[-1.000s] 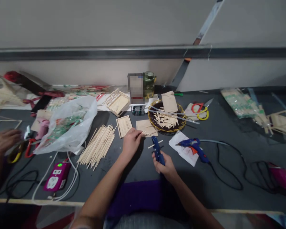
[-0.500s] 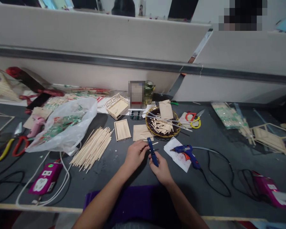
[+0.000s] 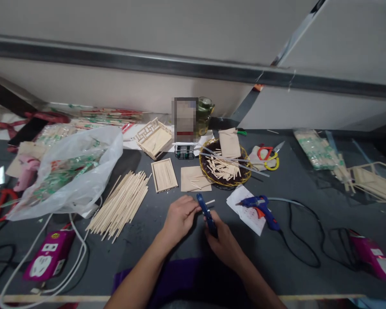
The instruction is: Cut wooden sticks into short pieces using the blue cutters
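My left hand (image 3: 180, 215) pinches a short, thin wooden stick (image 3: 210, 201), whose pale end sticks out beyond the tool's head. In my right hand (image 3: 224, 237) are blue pliers (image 3: 203, 206), their jaws up against the stick. Whether the jaws are fully closed is too small to make out. Just beyond my hands, a flat wooden sheet (image 3: 187, 178) carries a few cut stick pieces. To its left lies a small framed panel of sticks (image 3: 164, 175). A yellow-rimmed basket (image 3: 248, 172) of short sticks stands behind my right hand.
A pile of long sticks (image 3: 119, 206) and a plastic bag (image 3: 111, 143) lie left. Right of my hands, a blue glue gun (image 3: 256, 205) rests on paper, its cord trailing right. Scissors (image 3: 270, 159), a wooden openwork piece (image 3: 154, 139) and purple power strips (image 3: 49, 253) are also on the table.
The view has tilted down and shifted a little. My right hand has turned with the pliers, and the stick's end now shows past their jaws. Both hands keep their hold.
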